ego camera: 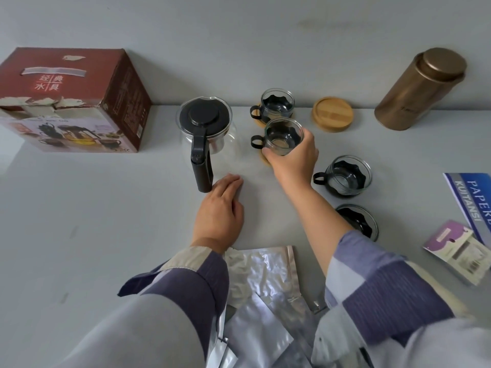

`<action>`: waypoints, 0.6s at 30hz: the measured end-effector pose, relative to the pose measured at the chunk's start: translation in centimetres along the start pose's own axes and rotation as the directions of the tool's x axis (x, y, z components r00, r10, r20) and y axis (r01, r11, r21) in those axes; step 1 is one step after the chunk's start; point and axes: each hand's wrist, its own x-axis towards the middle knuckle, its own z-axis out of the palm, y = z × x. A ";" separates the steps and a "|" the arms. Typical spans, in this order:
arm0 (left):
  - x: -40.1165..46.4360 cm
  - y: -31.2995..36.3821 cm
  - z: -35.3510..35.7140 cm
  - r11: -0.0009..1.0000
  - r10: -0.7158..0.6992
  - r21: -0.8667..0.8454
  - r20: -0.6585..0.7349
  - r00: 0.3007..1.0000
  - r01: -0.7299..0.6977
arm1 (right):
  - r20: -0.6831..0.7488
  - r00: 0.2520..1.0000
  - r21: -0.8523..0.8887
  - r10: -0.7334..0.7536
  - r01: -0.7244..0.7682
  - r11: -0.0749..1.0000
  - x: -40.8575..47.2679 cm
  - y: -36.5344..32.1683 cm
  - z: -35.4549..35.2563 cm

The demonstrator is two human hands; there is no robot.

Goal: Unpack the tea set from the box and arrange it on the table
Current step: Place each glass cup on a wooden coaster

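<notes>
**Glass cup gripped over coaster**

The clear glass cup with black handle (283, 138) is gripped by the right hand (293, 156) over a round wooden coaster (265, 158), beside the black-lidded glass teapot (206, 128). The left hand (220, 211) is rested flat, fingers relaxed, on the grey table (106, 208).

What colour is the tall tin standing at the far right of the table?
The tin is metallic bronze-gold, lid included; the head view shows it.

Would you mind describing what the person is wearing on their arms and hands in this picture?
Both hands, the left hand and the right hand, are bare: no gloves, and no rings or watch show. The left sleeve and right sleeve belong to a long-sleeved shirt in colour blocks: pale grey-blue panels with darker, finely striped purple-blue bands. The left cuff has a beige panel at the wrist.
</notes>
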 end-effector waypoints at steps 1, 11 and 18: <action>0.0 0.0 0.0 1.000 -0.002 0.000 0.001 1.000 0.002 | -0.001 1.000 -0.018 -0.001 0.001 1.000 0.4 0.0 0.1; 0.1 0.0 0.1 1.000 -0.012 0.006 0.004 1.000 0.012 | 0.061 0.997 -0.112 0.052 -0.045 0.993 0.7 0.8 0.3; 0.0 0.0 0.0 1.000 -0.006 0.002 0.002 1.000 0.006 | 0.095 0.995 -0.211 0.041 -0.020 0.977 -0.4 1.1 0.1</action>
